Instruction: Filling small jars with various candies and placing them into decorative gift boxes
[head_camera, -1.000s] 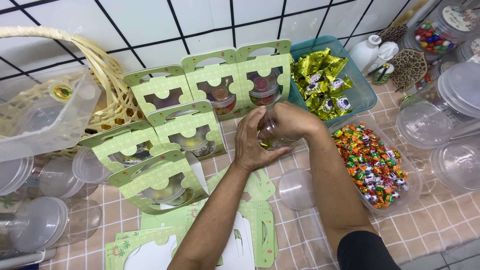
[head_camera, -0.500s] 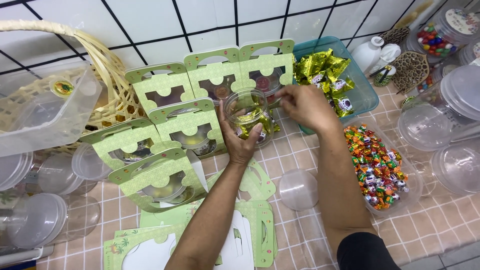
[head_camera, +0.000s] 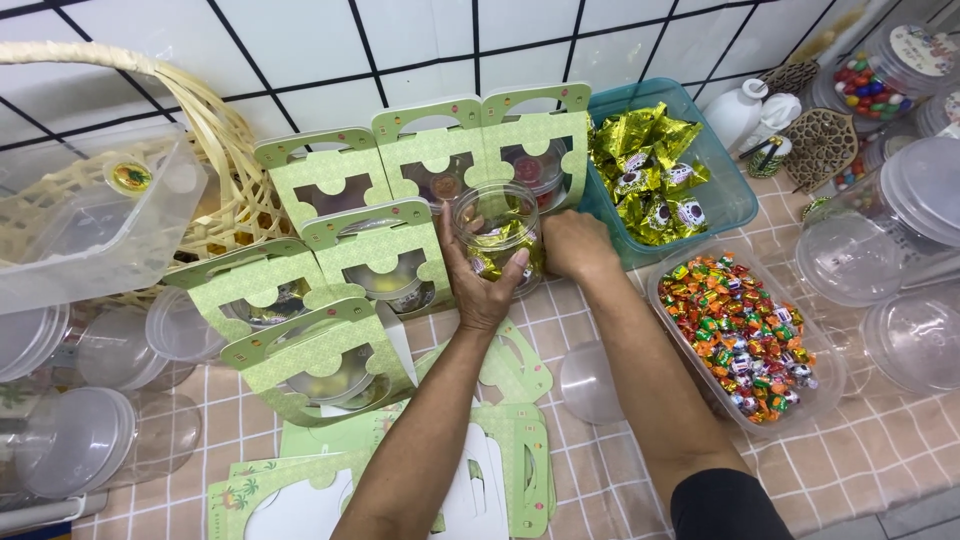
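My left hand (head_camera: 480, 280) grips a clear round plastic jar (head_camera: 497, 232) holding several gold-wrapped sweets, its mouth tilted up toward me. My right hand (head_camera: 578, 245) is closed against the jar's right side, just in front of the teal bin (head_camera: 720, 205) of gold-wrapped sweets (head_camera: 648, 170). Whether the right hand has anything in it is hidden. Green gift boxes with cut-out windows (head_camera: 378, 250) stand in rows left of and behind the jar.
A clear tub of mixed coloured sweets (head_camera: 740, 335) lies right of my right arm. A loose clear lid (head_camera: 590, 380) sits on the tablecloth. Empty jars (head_camera: 870, 250) are at right, a wicker basket (head_camera: 215, 150) and clear tub (head_camera: 90, 220) at left, flat green box blanks (head_camera: 500, 470) near me.
My right hand uncovered the jar, reached out to the teal bin, then came back down beside the jar. The left hand kept hold of the jar, which now shows gold sweets inside.
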